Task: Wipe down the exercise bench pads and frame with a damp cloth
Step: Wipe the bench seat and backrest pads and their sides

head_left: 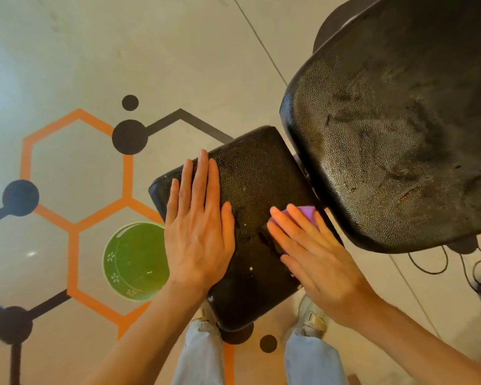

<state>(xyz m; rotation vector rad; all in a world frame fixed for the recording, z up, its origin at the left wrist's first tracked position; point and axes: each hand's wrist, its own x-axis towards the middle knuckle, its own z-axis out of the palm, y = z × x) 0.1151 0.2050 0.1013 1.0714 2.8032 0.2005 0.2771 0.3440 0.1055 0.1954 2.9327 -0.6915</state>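
Observation:
The black textured seat pad [258, 176] of the exercise bench lies below me, with small light specks on it. My left hand [199, 226] rests flat on its left side, fingers together, holding nothing. My right hand [311, 251] presses flat on a purple cloth [307, 215] at the pad's right edge; only the cloth's far corner shows past my fingers. The larger back pad [400, 120] rises at the upper right, worn and streaked. The frame is mostly hidden beneath the pads.
A green bowl [128, 262] holding liquid stands on the floor left of the seat pad, partly behind my left wrist. Black cables [433, 262] lie on the floor at the right. My legs and shoes are under the pad's near end. Orange hexagon markings cover the floor.

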